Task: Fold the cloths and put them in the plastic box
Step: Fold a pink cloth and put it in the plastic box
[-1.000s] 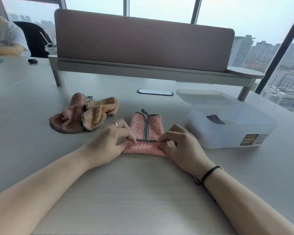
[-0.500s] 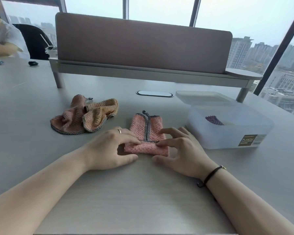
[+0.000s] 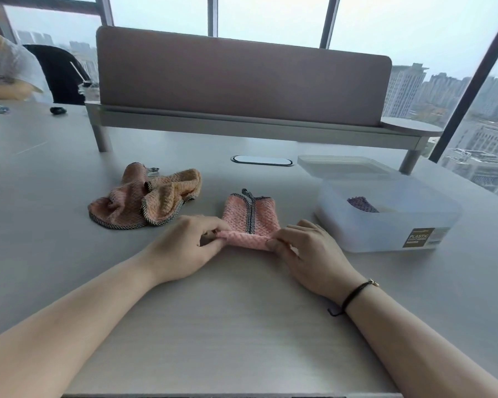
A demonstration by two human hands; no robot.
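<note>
A pink cloth (image 3: 260, 216) with a dark checked trim lies folded into a narrow strip on the table in front of me. My left hand (image 3: 184, 242) pinches its near left corner and my right hand (image 3: 305, 248) pinches its near right corner, with the near edge rolled up over the strip. A crumpled pink and orange pile of cloths (image 3: 144, 199) lies to the left. The translucent plastic box (image 3: 385, 225) stands open at the right with a purple cloth (image 3: 361, 204) inside.
The box's lid (image 3: 345, 166) lies behind the box. A pink desk divider (image 3: 242, 79) on a grey shelf crosses the back of the table. A cable port (image 3: 262, 161) sits in the tabletop. Another person (image 3: 3, 70) sits at the far left.
My fingers went from pressing flat on the folded near edge to pinching both near corners of the pink cloth, and the near edge has lifted slightly.
</note>
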